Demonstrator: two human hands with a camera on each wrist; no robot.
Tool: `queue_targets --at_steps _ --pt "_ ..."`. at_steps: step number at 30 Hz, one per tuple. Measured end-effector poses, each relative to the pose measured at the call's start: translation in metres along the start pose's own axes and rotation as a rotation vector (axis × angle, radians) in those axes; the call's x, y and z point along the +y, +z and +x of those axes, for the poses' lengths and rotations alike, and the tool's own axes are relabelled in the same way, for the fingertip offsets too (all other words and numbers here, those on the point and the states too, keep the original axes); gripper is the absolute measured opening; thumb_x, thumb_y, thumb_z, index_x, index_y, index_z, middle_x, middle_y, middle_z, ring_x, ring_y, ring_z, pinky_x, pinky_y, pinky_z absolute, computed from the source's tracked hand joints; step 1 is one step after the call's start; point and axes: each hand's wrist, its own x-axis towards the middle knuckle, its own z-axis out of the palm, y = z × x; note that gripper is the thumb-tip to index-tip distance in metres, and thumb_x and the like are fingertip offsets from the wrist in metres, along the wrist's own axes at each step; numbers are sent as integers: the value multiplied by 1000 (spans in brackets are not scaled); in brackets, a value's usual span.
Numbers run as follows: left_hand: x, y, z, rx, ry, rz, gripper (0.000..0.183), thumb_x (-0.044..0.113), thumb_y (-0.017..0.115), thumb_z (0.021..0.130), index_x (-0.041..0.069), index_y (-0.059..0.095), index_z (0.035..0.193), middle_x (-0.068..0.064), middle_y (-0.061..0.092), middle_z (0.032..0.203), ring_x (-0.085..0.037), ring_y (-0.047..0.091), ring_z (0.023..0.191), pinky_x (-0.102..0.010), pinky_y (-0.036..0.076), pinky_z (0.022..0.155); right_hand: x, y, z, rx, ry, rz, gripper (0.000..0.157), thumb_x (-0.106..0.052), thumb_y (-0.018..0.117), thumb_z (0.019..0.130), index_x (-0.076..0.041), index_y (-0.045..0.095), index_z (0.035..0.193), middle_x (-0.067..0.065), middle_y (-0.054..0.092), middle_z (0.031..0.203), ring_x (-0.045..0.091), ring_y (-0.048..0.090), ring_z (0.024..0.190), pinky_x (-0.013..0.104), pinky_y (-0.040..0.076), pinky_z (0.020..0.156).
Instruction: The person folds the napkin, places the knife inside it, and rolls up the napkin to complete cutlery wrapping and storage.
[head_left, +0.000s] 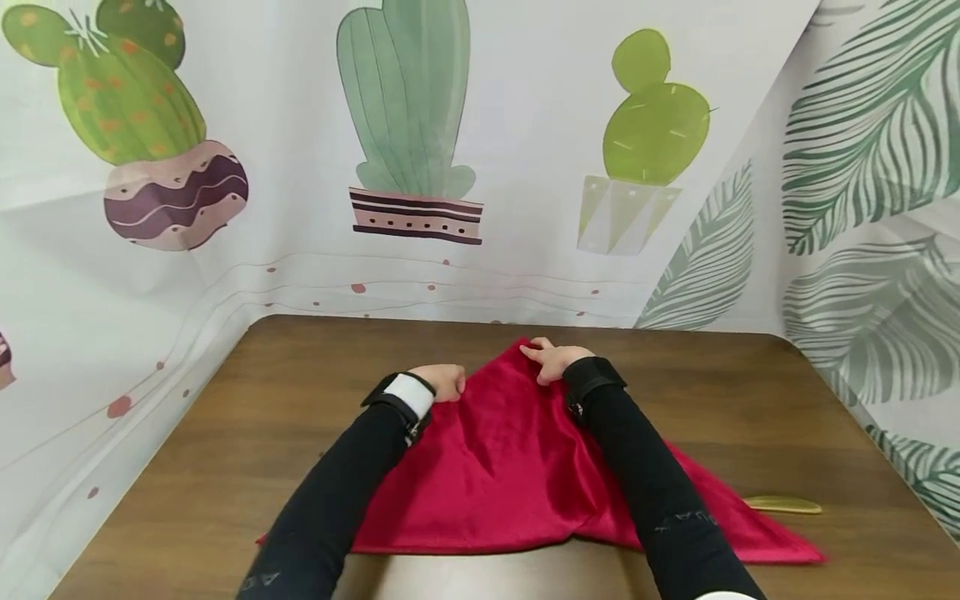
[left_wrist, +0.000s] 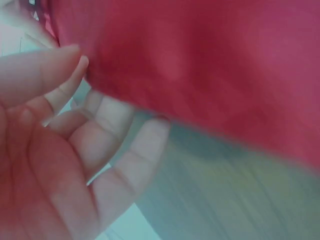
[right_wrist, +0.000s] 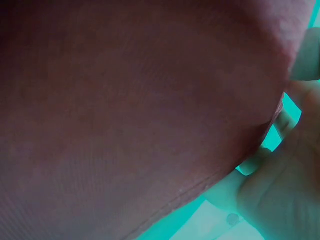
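A shiny red cloth (head_left: 502,492) spreads in a rough triangle over the table, its peak pointing to the back and its long edge towards me. On the left slope, my left hand (head_left: 442,382) pinches the cloth's edge. The left wrist view shows the thumb (left_wrist: 45,70) and index finger meeting at the cloth's border, the other fingers loosely bent below it. Near the peak, my right hand (head_left: 557,360) holds the right edge. In the right wrist view the cloth (right_wrist: 150,125) fills most of the picture, with fingers (right_wrist: 225,192) partly hidden behind its stitched hem.
A flat gold-coloured piece (head_left: 783,504), perhaps a utensil handle, sticks out from under the cloth's right side. The brown wooden table (head_left: 202,467) meets a white hanging sheet (head_left: 285,167) printed with cacti and leaves. A pale patch lies at the near edge.
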Motion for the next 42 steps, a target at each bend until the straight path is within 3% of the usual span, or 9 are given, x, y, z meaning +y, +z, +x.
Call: queue_targets --at_steps 2,5,10,15,25,30,33,38,42 --pt "-13 15 37 26 -38 -10 12 8 56 75 15 51 84 0 50 80 -14 46 72 -28 38 61 -3 6 3 -2 -10 8 74 -4 52 78 -15 15 142 10 8 142 28 30 117 32 32 80" --pt "-22 33 68 92 -48 -25 16 8 57 77 15 52 90 -2 55 86 -14 50 76 -27 39 62 -7 13 7 -16 -31 19 74 -7 52 79 -16 16 142 9 9 142 26 26 121 31 31 84" --pt "-25 53 103 133 -102 3 42 6 57 78 23 54 116 -1 56 113 -14 51 101 -28 40 78 -16 19 10 -41 -43 45 74 -6 53 79 -15 16 142 9 8 143 26 23 123 31 30 89" --pt "-18 59 116 95 -221 86 56 6 55 82 35 44 129 -1 47 128 -17 45 114 -30 39 84 -19 17 9 -31 -59 49 73 -5 53 79 -15 18 142 9 9 142 26 24 123 31 30 89" --pt "12 41 80 65 -277 92 52 10 58 84 26 43 131 -6 45 130 -22 45 114 -34 39 86 -12 18 -12 106 -159 191 79 6 55 74 -11 17 141 18 27 135 28 29 120 38 31 92" --pt "-10 48 89 81 -269 83 45 20 56 86 26 46 130 -9 48 127 -23 48 111 -33 41 82 -4 22 -28 122 -221 278 75 4 54 80 -4 10 140 19 23 139 30 26 125 40 24 99" --pt "-13 38 90 47 -247 75 58 39 58 83 24 37 135 -11 43 131 -24 42 116 -34 38 86 7 19 -44 110 -244 266 68 -2 52 85 1 9 138 21 20 140 31 25 126 40 21 101" --pt "49 -20 34 -62 -296 51 100 55 71 61 21 21 141 -15 31 138 -26 28 126 -44 31 94 31 18 -80 91 -272 269 61 -6 49 88 9 12 135 27 20 137 37 21 125 45 18 101" --pt "108 -63 -25 -111 -333 34 98 41 74 67 15 15 142 -19 23 141 -28 21 129 -44 28 97 53 28 -116 74 -268 276 60 -3 50 86 11 15 133 30 24 133 41 23 123 49 20 99"
